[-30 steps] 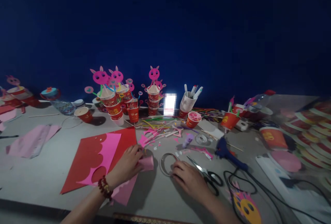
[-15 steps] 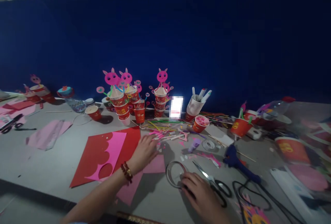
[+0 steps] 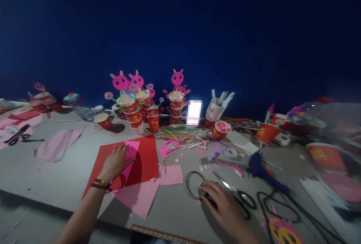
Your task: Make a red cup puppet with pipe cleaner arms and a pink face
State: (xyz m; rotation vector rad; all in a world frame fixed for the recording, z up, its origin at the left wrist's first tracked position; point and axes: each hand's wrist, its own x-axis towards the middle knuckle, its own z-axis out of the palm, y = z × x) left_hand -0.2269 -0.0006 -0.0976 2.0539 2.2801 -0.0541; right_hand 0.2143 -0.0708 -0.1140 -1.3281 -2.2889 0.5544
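Observation:
My left hand (image 3: 117,162), a beaded bracelet at its wrist, rests with fingers apart on a bright pink cut sheet (image 3: 132,149). Beneath that sheet lies red paper (image 3: 146,157). Lighter pink paper (image 3: 141,199) is just in front of it. My right hand (image 3: 220,200) is curled at the right edge of a round ring (image 3: 194,185), its fingertips on or beside the rim. Scissors (image 3: 231,188) with black handles lie right beside this hand, apart from its fingertips.
Stacked red cups with pink faces (image 3: 132,116) stand behind the papers. A cup of markers (image 3: 214,111) and a cup of pink pieces (image 3: 222,129) are at the back. A blue glue gun (image 3: 266,174) with its cable lies right. Paper scraps and sticks litter the middle.
My left hand has moved left from beside the paper scraps onto the bright pink sheet. My right hand stays by the ring. The whole view has shifted slightly.

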